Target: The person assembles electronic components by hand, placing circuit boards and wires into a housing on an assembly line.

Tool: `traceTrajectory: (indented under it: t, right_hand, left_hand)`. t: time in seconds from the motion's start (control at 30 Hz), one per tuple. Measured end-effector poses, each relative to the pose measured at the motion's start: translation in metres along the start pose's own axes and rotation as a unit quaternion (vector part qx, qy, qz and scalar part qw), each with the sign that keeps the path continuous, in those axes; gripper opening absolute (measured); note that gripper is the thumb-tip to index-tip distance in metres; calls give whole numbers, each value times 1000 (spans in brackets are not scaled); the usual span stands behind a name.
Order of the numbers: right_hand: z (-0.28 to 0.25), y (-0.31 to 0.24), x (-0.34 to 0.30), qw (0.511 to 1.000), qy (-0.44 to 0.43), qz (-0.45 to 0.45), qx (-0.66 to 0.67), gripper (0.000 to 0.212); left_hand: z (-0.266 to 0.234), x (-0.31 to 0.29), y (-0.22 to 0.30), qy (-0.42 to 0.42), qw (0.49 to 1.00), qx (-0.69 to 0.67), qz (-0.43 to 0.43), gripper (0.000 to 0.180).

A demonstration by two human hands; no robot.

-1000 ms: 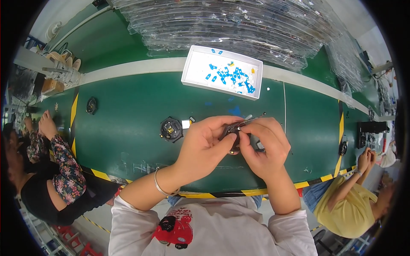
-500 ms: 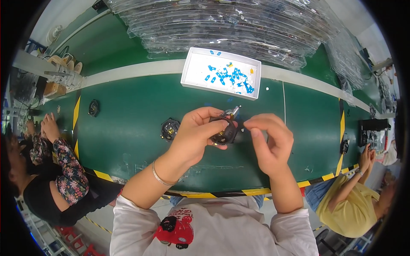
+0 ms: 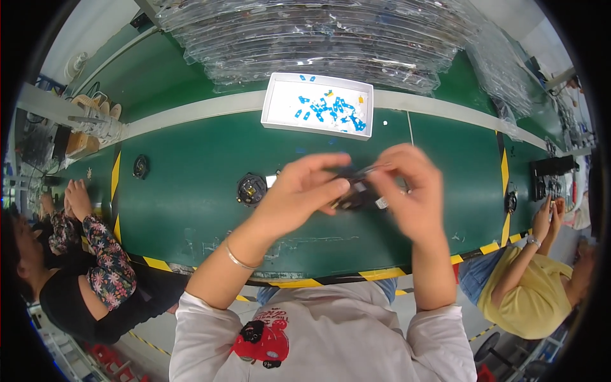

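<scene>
My left hand (image 3: 289,197) is closed around a round black housing (image 3: 349,200) with parts inside it, thumb on top. The housing is smeared by motion. Over its right side, my right hand (image 3: 414,191) pinches a thin part at the fingertips, too blurred to name. A small pale piece (image 3: 382,203) shows between the housing and the right hand. To the left of my left hand, a second round black housing (image 3: 251,190) with exposed inner parts lies on the green table, a small white piece (image 3: 271,181) beside it.
Ahead stands a shallow white box (image 3: 312,130) with many small blue pieces and a few yellow ones. Stacked clear plastic trays (image 3: 324,44) rise behind it. More black housings lie far left (image 3: 140,167) and far right (image 3: 511,202). People sit on both sides.
My right hand has come up against the housing, its fingertips now over it. The housing has shifted slightly right and tilted. A white piece now shows beside the second housing.
</scene>
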State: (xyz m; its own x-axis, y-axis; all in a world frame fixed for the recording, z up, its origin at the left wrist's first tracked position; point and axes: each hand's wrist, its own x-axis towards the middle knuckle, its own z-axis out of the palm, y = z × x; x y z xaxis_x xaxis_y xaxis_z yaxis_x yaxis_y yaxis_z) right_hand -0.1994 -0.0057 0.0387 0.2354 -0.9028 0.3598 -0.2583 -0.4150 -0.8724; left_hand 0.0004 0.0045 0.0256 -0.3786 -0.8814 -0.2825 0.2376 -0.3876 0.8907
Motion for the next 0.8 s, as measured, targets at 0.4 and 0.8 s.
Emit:
traceTrajectory:
  t: [0.4,0.8]
  right_hand:
    - [-242,124,-124,859,343,303,-229,30]
    - [-93,43,-26,927,236,76,-281,16]
  left_hand:
    - [-54,-19,36,12,736,657,163,22]
    - [-48,1,10,1,769,611,186,34]
